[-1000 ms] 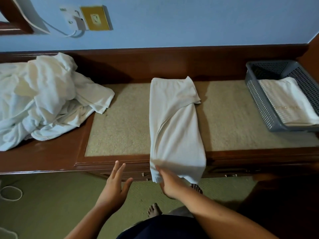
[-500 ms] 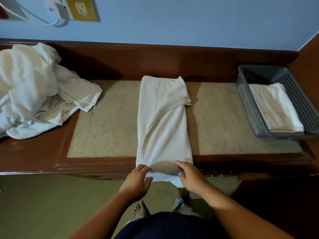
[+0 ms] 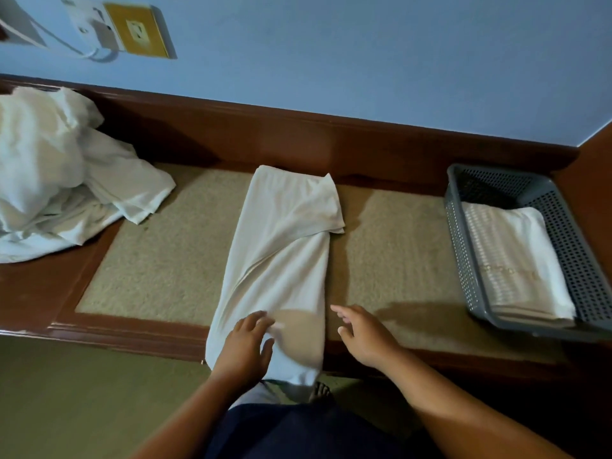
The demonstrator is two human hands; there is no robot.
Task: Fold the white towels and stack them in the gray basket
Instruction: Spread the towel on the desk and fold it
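Observation:
A white towel [image 3: 281, 260], folded into a long strip, lies across the beige mat [image 3: 159, 266]; its near end hangs over the wooden front edge. My left hand [image 3: 246, 349] rests flat on that near end, fingers spread. My right hand [image 3: 364, 332] hovers just right of the towel with loose fingers, holding nothing. A gray perforated basket [image 3: 463, 266] stands at the right with one folded white towel [image 3: 516, 260] inside. A heap of unfolded white towels [image 3: 56, 180] lies at the far left.
The wooden bench [image 3: 39, 286] runs along a blue wall with a raised back ledge [image 3: 298, 134]. A wall socket with a plug and cable [image 3: 132, 28] sits top left. Green carpet floor [image 3: 82, 399] and my bare foot [image 3: 319, 390] are below.
My right hand has let go of the towel's near end and shifted right. My left hand moved up onto the towel. The view tilted and came closer.

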